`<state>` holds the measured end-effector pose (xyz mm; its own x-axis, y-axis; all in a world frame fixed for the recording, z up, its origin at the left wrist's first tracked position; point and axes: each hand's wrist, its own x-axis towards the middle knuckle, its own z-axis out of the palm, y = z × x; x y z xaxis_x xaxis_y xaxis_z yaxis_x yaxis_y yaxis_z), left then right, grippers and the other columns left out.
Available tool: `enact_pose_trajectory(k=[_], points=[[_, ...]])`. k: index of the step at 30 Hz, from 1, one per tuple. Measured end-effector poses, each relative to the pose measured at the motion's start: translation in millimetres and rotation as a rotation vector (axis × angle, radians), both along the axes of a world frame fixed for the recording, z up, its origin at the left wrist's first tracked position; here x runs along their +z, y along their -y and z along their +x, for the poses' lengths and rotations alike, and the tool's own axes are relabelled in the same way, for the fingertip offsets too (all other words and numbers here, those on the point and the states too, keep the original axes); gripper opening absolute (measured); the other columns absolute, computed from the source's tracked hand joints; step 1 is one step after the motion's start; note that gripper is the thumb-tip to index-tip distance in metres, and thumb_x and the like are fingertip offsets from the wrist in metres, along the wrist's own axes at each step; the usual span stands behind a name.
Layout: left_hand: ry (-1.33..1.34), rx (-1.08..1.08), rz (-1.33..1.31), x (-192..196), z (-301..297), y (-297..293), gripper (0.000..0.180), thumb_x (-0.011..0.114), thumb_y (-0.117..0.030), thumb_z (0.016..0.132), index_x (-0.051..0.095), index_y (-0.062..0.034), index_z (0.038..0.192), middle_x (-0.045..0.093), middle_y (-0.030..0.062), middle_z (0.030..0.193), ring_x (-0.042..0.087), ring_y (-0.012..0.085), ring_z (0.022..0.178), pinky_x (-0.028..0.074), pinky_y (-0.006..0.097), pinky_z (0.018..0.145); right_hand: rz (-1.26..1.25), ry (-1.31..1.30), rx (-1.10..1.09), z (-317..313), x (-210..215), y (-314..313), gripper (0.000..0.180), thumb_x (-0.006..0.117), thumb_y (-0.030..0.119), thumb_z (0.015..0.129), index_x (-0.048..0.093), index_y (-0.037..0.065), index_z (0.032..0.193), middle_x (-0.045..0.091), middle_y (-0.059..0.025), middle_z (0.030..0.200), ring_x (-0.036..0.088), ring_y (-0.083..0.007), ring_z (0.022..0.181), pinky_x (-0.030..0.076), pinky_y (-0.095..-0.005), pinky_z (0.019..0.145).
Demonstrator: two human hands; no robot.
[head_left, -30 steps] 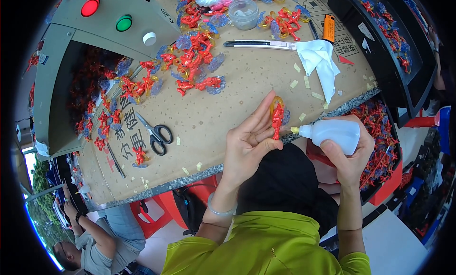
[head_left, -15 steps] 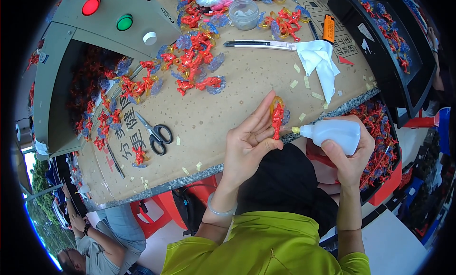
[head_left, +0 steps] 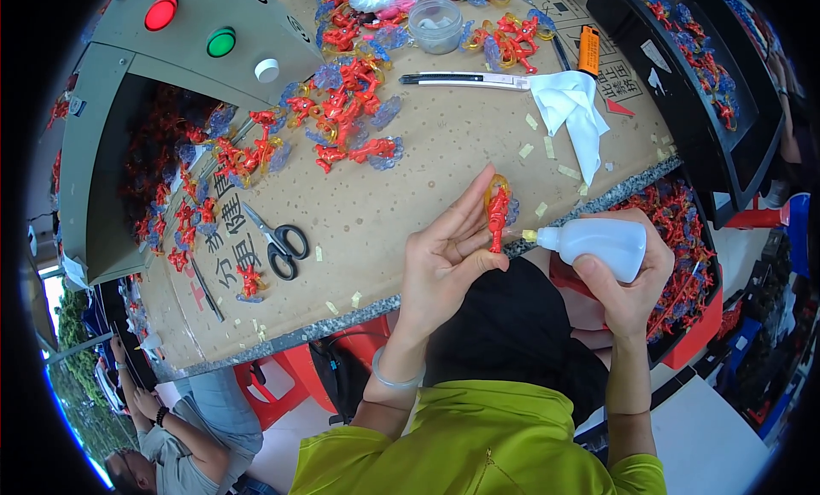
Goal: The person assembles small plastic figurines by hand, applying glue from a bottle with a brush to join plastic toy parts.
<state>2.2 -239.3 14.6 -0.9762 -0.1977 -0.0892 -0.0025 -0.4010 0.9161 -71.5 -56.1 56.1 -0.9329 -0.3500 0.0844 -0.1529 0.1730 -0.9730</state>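
A small red toy figure [head_left: 498, 222] with translucent yellow and purple-blue parts stands upright in my left hand [head_left: 440, 260], pinched near its lower end by the thumb and fingers. My right hand [head_left: 636, 294] is wrapped round a translucent white squeeze bottle [head_left: 605, 244]. The bottle lies sideways, its yellow-tipped nozzle [head_left: 530, 235] pointing left at the lower part of the figure. A small gap shows between the yellow tip and the figure; whether a fine needle bridges it is hard to make out. Both hands are over the table's front edge and my lap.
More red figures [head_left: 346, 102] lie heaped on the cardboard-covered table [head_left: 384, 213] and inside a grey machine [head_left: 102, 153] with red and green buttons. Scissors [head_left: 286, 247], a knife [head_left: 465, 80], a white cloth [head_left: 568, 115] and a round tub [head_left: 436, 25] lie about. Black trays [head_left: 683, 102] stand right.
My hands, the figure and the bottle keep almost the same places. At the lower left, another person's arms and head have shifted slightly.
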Motion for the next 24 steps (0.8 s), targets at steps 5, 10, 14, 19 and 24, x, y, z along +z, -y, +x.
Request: enact_pose_trajectory(k=[5,10,14,19,24], points=[[-0.015,0.027,-0.013,0.8,0.0,-1.1,0.078,0.066,0.017,0.071,0.033,0.0008,0.140,0.035,0.0147,0.145,0.041,0.0225,0.128,0.043,0.037,0.102,-0.052,0.031,0.044,-3.5,-0.7,-0.8,0.035,0.073,0.016,0.071,0.063,-0.005,0.097,0.067,-0.0088,0.084,0.062,-0.0117,0.076,0.048,-0.0229,0.069],[0.003,0.028,0.047,2.3,-0.9,-2.9,0.077,0.069,0.016,0.070,0.036,0.0027,0.138,0.045,0.0193,0.137,0.049,0.0223,0.121,0.047,0.035,0.097,-0.260,0.185,0.131,-19.0,-12.8,-20.8,0.050,0.068,0.025,0.070,0.062,-0.011,0.105,0.067,-0.0163,0.097,0.065,-0.0174,0.085,0.051,-0.0287,0.079],[-0.008,0.038,0.020,6.7,-0.4,-2.5,0.077,0.071,0.014,0.069,0.038,0.0037,0.137,0.052,0.0208,0.129,0.054,0.0206,0.114,0.050,0.032,0.091,-0.335,0.154,0.185,-37.1,-14.9,-12.0,0.050,0.069,0.017,0.073,0.058,-0.012,0.112,0.065,-0.0189,0.104,0.063,-0.0212,0.097,0.048,-0.0319,0.088],[0.006,0.017,0.013,0.6,3.2,1.1,0.075,0.076,0.008,0.069,0.040,0.0039,0.135,0.061,0.0166,0.114,0.061,0.0157,0.098,0.052,0.029,0.083,-0.274,0.050,0.208,-50.8,-26.3,41.0,0.036,0.062,-0.006,0.079,0.056,-0.006,0.114,0.066,-0.0132,0.105,0.062,-0.0190,0.100,0.047,-0.0301,0.088],[0.007,0.015,0.037,1.4,0.6,-0.5,0.077,0.079,0.003,0.068,0.040,0.0046,0.134,0.062,0.0155,0.110,0.061,0.0148,0.092,0.051,0.028,0.081,-0.098,-0.160,0.306,-65.3,-37.0,72.8,0.037,0.061,-0.007,0.077,0.057,0.000,0.114,0.065,-0.0122,0.103,0.063,-0.0198,0.098,0.048,-0.0306,0.085]])
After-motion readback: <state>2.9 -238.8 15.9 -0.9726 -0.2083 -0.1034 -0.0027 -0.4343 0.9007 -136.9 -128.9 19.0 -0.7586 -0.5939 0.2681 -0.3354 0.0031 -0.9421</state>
